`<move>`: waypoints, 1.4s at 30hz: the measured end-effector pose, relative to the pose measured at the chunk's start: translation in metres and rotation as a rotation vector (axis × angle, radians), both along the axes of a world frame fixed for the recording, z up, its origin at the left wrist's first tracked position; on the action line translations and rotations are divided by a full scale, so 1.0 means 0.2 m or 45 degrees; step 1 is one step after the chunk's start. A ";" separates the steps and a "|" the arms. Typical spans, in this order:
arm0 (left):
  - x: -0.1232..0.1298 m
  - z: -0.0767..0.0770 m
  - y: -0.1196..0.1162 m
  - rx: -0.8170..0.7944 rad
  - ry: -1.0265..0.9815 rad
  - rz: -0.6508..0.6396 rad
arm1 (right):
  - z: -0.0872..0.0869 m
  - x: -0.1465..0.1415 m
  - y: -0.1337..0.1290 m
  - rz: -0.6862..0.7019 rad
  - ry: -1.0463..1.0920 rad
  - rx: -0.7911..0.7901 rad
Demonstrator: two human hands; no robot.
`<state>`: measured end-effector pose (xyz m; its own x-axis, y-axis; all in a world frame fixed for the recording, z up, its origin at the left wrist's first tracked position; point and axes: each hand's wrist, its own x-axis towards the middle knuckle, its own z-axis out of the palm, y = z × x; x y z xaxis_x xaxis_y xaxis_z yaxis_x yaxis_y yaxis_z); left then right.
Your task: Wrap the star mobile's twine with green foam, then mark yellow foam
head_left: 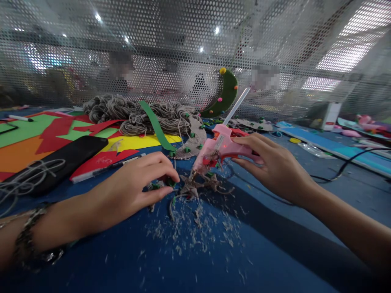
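My right hand (275,167) is closed around the handle of a pink hot glue gun (214,150), tilted with its nozzle down and a clear glue stick (236,106) standing out of its back. A small red light glows on its side. The nozzle is just above a small grey star (190,188), though I cannot tell whether they touch. From the left, my left hand (131,185) pinches the star's edge between thumb and fingertips. More small grey and green pieces (214,183) lie behind and beside the star.
Grey fibre scraps (198,224) litter the blue table. Grey cord bundles (137,116), coloured sheets (27,130), a black phone-like slab (73,158) and a pen (104,169) lie left. A green crescent (227,95) leans at the perforated screen. A black cable (342,167) runs right.
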<state>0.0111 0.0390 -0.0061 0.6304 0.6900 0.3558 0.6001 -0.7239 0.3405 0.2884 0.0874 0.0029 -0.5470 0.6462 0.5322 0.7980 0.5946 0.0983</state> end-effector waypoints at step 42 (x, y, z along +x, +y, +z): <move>0.07 0.01 0.10 -0.137 -0.107 0.260 | 0.05 0.12 0.09 -0.352 0.307 -0.077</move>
